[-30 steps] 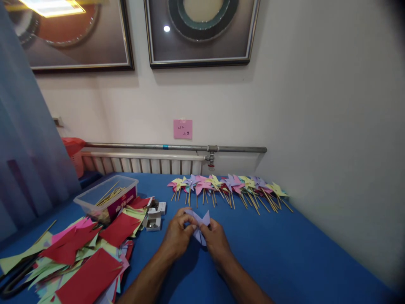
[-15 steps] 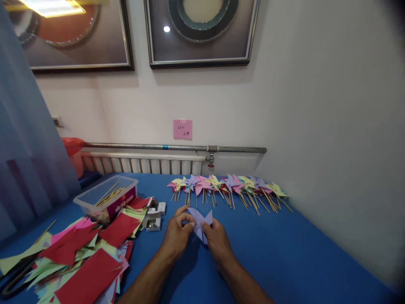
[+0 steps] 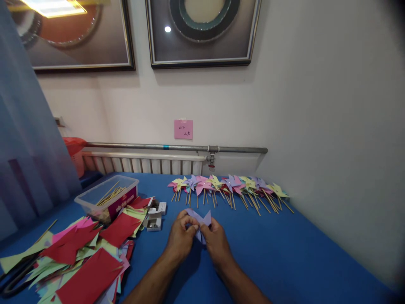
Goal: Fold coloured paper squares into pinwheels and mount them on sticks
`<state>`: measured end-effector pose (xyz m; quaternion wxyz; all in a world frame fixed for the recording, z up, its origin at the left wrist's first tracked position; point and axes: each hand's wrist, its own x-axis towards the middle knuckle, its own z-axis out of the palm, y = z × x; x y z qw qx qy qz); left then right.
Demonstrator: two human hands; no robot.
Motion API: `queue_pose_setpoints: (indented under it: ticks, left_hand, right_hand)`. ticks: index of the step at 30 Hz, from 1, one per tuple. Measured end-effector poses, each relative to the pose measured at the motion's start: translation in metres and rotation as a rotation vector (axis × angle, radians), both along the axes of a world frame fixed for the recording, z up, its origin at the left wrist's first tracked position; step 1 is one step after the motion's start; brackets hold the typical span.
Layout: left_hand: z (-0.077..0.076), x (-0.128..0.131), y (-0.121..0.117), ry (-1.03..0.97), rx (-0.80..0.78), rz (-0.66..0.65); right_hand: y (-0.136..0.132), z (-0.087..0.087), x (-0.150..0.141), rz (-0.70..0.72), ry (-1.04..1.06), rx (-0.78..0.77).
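A purple paper pinwheel [image 3: 205, 218], partly folded, is held between both hands above the blue table. My left hand [image 3: 182, 233] pinches it from the left, the thumb and fingertips near its middle. From the right, my right hand [image 3: 215, 238] grips it with the thumb on top. Two pointed paper tips stick up past the fingers; the lower part is partly covered by the thumbs. Whether a pin is between the fingertips is too small to tell. Two small open boxes [image 3: 154, 221] with small metal pieces stand left of my left hand.
Finished pinwheels on sticks [image 3: 232, 183] lie in a row along the wall side. A clear plastic tub [image 3: 82, 202] with wooden sticks stands at left. Cut coloured paper [image 3: 90, 276] is heaped in front of it, beside black-handled scissors [image 3: 17, 274]. A radiator [image 3: 142, 164] lies behind.
My left hand has moved slightly right and its fingertips have come in to the pinwheel's middle, close to the right thumb. Less of the purple paper shows.
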<state>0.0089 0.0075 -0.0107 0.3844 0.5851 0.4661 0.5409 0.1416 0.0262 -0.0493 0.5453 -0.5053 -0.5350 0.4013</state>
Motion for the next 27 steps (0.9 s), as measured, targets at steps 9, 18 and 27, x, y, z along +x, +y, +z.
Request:
queue_pose_setpoints:
  ticks: [9,18,27]
  left_hand:
    - [-0.001,-0.002,0.001,0.086,0.041,0.014]
    - [0.001,-0.003,0.001,0.096,0.02,-0.005]
    - [0.003,-0.002,-0.001,0.14,0.042,0.096]
  right_hand:
    - [-0.007,0.01,-0.001,0.007,0.012,-0.004]
    - [-0.006,0.007,-0.004,-0.001,-0.003,-0.012]
    - [-0.009,0.008,-0.004,0.029,-0.006,0.03]
